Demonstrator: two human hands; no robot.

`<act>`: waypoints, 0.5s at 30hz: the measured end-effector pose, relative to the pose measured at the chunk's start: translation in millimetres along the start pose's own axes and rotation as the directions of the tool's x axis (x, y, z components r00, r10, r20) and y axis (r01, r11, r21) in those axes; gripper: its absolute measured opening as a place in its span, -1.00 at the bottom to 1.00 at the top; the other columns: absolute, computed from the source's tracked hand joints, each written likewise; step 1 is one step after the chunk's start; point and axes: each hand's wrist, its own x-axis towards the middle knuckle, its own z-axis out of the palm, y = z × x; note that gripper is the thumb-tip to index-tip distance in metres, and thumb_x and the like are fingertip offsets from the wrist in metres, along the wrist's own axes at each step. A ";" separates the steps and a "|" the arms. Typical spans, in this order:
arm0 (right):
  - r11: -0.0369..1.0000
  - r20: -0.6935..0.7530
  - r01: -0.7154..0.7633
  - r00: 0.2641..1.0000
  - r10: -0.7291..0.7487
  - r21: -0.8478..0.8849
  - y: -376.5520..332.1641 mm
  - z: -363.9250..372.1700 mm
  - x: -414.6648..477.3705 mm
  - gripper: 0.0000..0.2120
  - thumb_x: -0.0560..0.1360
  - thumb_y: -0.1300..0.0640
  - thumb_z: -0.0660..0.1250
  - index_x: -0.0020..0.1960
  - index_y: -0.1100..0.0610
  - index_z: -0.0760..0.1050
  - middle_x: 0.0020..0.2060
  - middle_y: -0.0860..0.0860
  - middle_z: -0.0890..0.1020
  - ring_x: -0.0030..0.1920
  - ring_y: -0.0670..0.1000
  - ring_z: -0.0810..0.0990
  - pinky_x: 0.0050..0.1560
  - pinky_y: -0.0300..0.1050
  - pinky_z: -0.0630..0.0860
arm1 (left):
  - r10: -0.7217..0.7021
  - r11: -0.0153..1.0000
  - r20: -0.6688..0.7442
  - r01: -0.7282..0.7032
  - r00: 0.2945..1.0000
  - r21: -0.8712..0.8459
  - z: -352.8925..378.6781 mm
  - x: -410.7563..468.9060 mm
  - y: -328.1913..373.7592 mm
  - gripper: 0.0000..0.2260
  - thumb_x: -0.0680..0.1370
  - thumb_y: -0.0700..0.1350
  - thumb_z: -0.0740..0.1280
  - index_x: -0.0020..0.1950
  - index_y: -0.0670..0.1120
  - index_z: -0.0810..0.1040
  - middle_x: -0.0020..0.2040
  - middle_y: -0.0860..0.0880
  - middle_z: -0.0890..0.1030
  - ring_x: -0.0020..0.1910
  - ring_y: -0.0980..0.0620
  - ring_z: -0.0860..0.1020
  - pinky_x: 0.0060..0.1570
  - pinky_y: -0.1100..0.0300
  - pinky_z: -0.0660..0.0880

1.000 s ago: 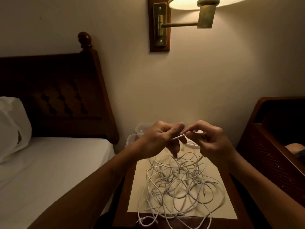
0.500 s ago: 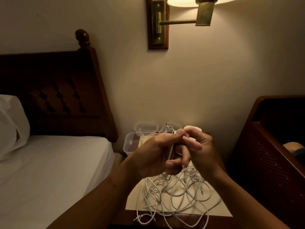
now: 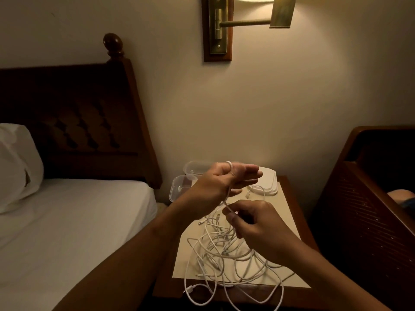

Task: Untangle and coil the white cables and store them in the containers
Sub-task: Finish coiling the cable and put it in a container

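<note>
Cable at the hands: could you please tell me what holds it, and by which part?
The right hand pinches the cable mid-run, above the tangle; higher up it loops over the left hand near the thumb, fingers straight.

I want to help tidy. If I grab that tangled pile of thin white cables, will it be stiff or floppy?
Probably floppy: the tangled pile of thin white cables lies in loose loops, and one strand drapes over the left hand. Likely light, since the right hand holds that strand up with just a pinch. The loops cross, so neighbours may drag along.
</note>
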 end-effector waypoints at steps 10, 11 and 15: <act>0.945 -0.187 0.242 0.961 -0.202 0.221 -11.5 -30.9 6.3 -0.89 0.54 0.20 0.40 -0.13 0.21 0.64 -0.38 0.00 0.60 -0.44 -0.11 0.47 -0.44 -0.25 0.40 | -0.179 0.840 0.170 0.061 0.969 0.539 -22.0 -0.3 12.7 -0.56 0.74 0.09 0.07 -0.06 -0.13 0.60 -0.38 -0.11 0.51 -0.43 -0.10 0.44 -0.34 -0.06 0.46; 0.941 -0.220 0.266 0.950 -0.219 0.209 -11.2 -34.1 8.1 -0.90 0.53 0.20 0.41 -0.12 0.22 0.64 -0.35 0.01 0.63 -0.41 -0.07 0.53 -0.42 -0.20 0.47 | -0.209 0.887 0.219 0.091 0.953 0.454 -21.9 -3.4 12.2 -0.46 0.74 0.14 0.00 -0.04 -0.20 0.61 -0.45 -0.11 0.42 -0.51 -0.05 0.34 -0.41 0.06 0.36; 0.932 -0.344 0.316 0.907 -0.243 0.176 -2.8 -44.2 20.7 -0.95 0.50 0.16 0.46 -0.10 0.13 0.67 -0.23 0.04 0.68 -0.16 0.08 0.67 -0.11 0.02 0.63 | -0.208 0.977 0.439 0.209 0.874 0.047 -15.0 -15.0 3.2 -0.30 0.72 0.22 -0.11 -0.02 -0.32 0.57 -0.53 -0.04 0.26 -0.58 0.04 0.16 -0.50 0.20 0.22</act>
